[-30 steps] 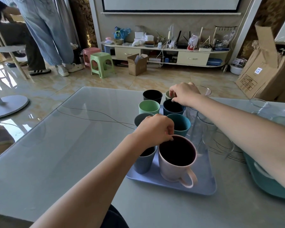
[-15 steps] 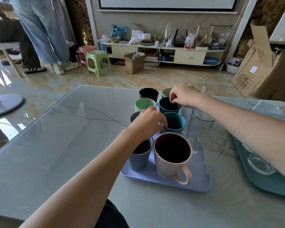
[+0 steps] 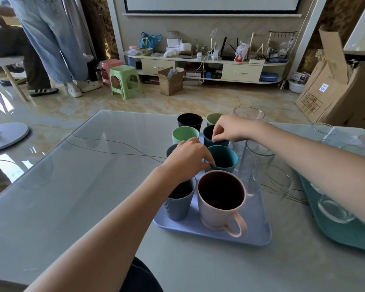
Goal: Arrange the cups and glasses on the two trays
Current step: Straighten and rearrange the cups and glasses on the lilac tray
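Left hand pinching rim of round teal plastic cup on matte lilac rectangular tray; right hand pinching navy cup behind (carton label unreadable).

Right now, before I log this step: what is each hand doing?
Left hand: pinching the rim of the teal cup.
Right hand: pinching the rim of the dark blue cup.

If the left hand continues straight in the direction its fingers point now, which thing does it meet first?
Probably the teal cup. The left hand points right and slightly down, and its fingertips already pinch that cup's near rim. Depth is hard to judge from one view.
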{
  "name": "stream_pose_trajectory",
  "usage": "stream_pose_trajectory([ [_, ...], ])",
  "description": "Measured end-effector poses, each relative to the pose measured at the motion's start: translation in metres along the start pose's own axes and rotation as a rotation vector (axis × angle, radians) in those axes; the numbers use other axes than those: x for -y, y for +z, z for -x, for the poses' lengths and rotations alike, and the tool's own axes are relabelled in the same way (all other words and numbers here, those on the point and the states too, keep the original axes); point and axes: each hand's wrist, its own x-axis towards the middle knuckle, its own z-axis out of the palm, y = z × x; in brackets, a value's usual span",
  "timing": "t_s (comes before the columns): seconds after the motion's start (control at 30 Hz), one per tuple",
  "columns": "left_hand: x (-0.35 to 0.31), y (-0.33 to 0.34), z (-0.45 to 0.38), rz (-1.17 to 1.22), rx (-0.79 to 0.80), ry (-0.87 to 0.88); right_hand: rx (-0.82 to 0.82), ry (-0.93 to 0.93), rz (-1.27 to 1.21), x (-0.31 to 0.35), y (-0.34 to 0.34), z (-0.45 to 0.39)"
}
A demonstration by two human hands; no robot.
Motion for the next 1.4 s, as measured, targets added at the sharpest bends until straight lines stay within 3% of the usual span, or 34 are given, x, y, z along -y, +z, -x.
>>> stream_pose_trajectory([
  [0.37, 0.0, 0.0, 0.001, 0.017, -0.008, 0.006, 0.089, 0.002, 0.019, 0.009, -0.003, 0.004],
  [0.63, -0.001, -0.001, 0.002, 0.01, 0.006, -0.01, 0.017, 0.057, 0.148, 0.022, 0.001, 0.002],
  [1.17, -0.002, -0.003, 0.003, 0.022, 0.011, -0.009, 0.223, 0.077, 0.04, 0.021, -0.013, -0.005],
  [1.27, -0.003, -0.004, 0.003, 0.026, 0.017, -0.01, 0.038, 0.081, -0.032, 0.015, -0.025, -0.01],
  [1.33, -0.002, -0.004, 0.003, 0.031, 0.015, -0.003, -0.191, 0.126, 0.032, 0.009, -0.029, -0.018],
  [1.4, -0.002, -0.003, 0.003, 0.038, 0.006, 0.0, -0.254, 0.193, 0.132, 0.006, -0.028, -0.026],
])
